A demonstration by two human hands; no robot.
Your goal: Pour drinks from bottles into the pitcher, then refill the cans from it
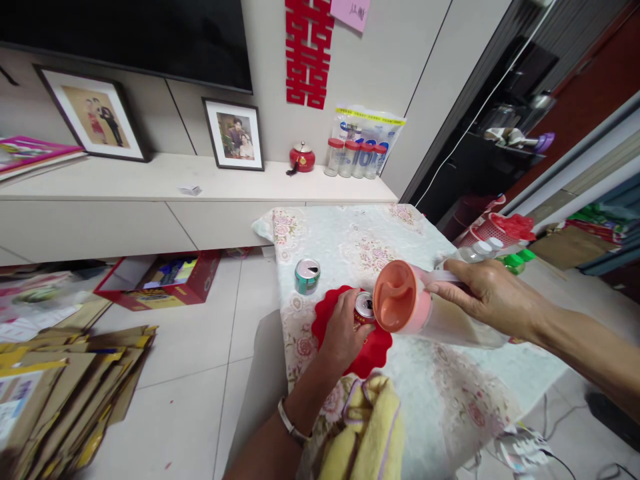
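My left hand grips a red drink can that stands on a red scalloped mat on the cloth-covered table. My right hand holds a clear jug with a pink lid by its handle, tipped on its side with the lid facing the can. A green can with an open top stands just left of the mat. A yellow cloth lies at the table's near edge.
Plastic bottles with white and green caps and a red basket sit at the table's right. A low cabinet carries framed photos, glass jars and a red pot. Flattened cardboard and a red box lie on the tiled floor.
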